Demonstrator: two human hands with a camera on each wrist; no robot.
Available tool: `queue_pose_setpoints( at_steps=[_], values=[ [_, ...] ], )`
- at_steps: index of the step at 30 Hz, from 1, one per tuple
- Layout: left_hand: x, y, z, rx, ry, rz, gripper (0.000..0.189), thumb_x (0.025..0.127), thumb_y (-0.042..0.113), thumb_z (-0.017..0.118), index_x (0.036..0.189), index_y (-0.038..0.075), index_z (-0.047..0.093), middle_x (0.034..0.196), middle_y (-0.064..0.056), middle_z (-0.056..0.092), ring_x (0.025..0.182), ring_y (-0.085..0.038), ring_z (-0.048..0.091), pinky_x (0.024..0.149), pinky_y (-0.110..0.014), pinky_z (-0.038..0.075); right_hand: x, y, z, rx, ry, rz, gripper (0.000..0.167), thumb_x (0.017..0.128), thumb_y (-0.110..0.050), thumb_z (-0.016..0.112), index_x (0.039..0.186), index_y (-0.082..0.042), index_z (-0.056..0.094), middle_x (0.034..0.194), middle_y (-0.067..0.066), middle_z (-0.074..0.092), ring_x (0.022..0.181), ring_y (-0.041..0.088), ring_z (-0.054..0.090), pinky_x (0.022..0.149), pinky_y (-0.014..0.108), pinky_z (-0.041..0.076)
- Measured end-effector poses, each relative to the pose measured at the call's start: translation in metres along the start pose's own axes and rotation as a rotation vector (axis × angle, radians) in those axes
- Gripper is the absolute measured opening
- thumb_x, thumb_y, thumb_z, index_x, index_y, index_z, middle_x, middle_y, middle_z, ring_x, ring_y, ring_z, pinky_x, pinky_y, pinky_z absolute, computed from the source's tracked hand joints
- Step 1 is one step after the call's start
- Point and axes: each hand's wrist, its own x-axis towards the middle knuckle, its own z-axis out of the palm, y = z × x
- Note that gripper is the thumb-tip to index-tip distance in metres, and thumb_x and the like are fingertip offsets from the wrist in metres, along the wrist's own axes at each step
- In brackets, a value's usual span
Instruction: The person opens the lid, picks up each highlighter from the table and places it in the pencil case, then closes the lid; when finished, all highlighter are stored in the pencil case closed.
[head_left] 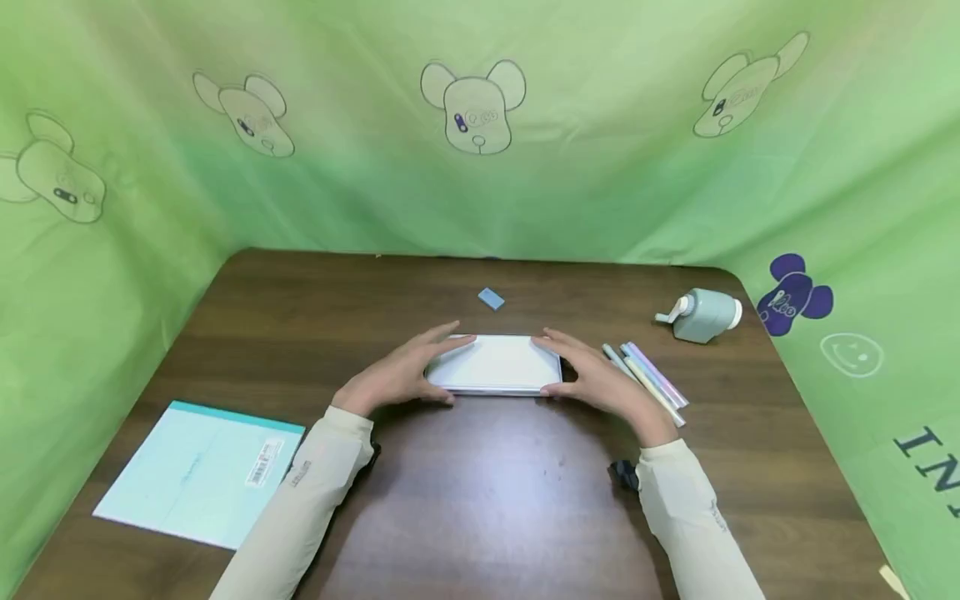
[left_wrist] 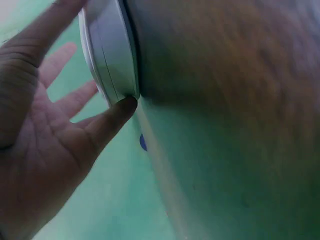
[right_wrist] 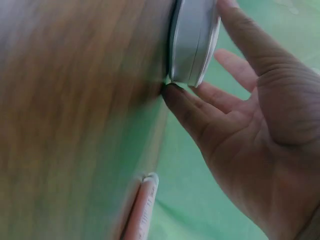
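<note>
A flat white pencil case (head_left: 495, 362) lies lengthwise across the table in front of me. A lid seam runs along its side in both wrist views. My left hand (head_left: 397, 372) holds its left end, thumb along the near edge and fingers over the far side. At the right end my right hand (head_left: 603, 383) grips it the same way, thumb at the near corner. In the left wrist view, fingertips (left_wrist: 127, 104) touch the case's lower edge (left_wrist: 112, 50). The right wrist view has a fingertip (right_wrist: 175, 95) at its bottom corner.
Several pastel pens (head_left: 652, 379) lie right beside my right hand. Behind them stands a blue-grey crank pencil sharpener (head_left: 703, 315). A small blue eraser (head_left: 491, 298) is beyond the case. A light blue notebook (head_left: 202, 471) lies near left, partly under my left sleeve. Green curtains (head_left: 480, 200) enclose the table.
</note>
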Motion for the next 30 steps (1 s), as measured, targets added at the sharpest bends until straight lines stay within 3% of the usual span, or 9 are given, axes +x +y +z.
queue_pose_setpoints(
  at_steps=[5,10,18,23,30],
  values=[
    [-0.014,-0.006,0.004,-0.030,-0.030,-0.070,0.088,0.093,0.015,0.090,0.168,0.017,0.045,0.176,-0.020,0.024,0.157,-0.040,0.035,0.120,-0.054,0.041,0.001,-0.002,0.007,-0.018,-0.056,-0.011,0.086,0.095,-0.025,0.088,0.166,-0.006,0.044,0.174,0.026,0.029,0.158,0.049,0.030,0.122,0.068,0.032],
    [-0.011,-0.006,0.003,-0.034,0.009,-0.061,0.079,0.094,0.012,0.088,0.164,0.018,0.052,0.165,-0.018,0.037,0.142,-0.035,0.051,0.113,-0.049,0.046,0.002,-0.004,0.005,-0.046,-0.026,-0.011,0.087,0.093,-0.021,0.090,0.166,-0.008,0.045,0.174,0.025,0.031,0.156,0.049,0.034,0.120,0.067,0.035],
    [-0.001,-0.002,-0.001,-0.032,-0.004,-0.049,0.079,0.095,0.009,0.086,0.165,0.020,0.050,0.163,-0.017,0.036,0.139,-0.034,0.051,0.112,-0.049,0.046,-0.002,-0.003,-0.002,-0.088,-0.007,0.001,0.082,0.098,-0.020,0.085,0.167,-0.008,0.043,0.170,0.029,0.035,0.152,0.051,0.041,0.118,0.067,0.038],
    [0.000,-0.001,-0.002,-0.018,0.002,-0.047,0.080,0.094,0.009,0.087,0.165,0.019,0.050,0.162,-0.017,0.037,0.139,-0.034,0.051,0.112,-0.049,0.047,-0.003,0.001,-0.002,-0.088,-0.002,-0.038,0.081,0.099,-0.024,0.083,0.168,-0.009,0.042,0.170,0.031,0.033,0.150,0.053,0.042,0.116,0.068,0.039],
    [0.000,-0.001,0.001,-0.015,0.004,-0.052,0.081,0.094,0.008,0.087,0.165,0.019,0.050,0.162,-0.017,0.037,0.140,-0.034,0.050,0.112,-0.050,0.047,0.001,0.032,0.009,-0.078,0.026,-0.119,0.083,0.101,-0.043,0.079,0.171,-0.022,0.039,0.171,0.024,0.034,0.149,0.049,0.045,0.114,0.066,0.042]
  ],
)
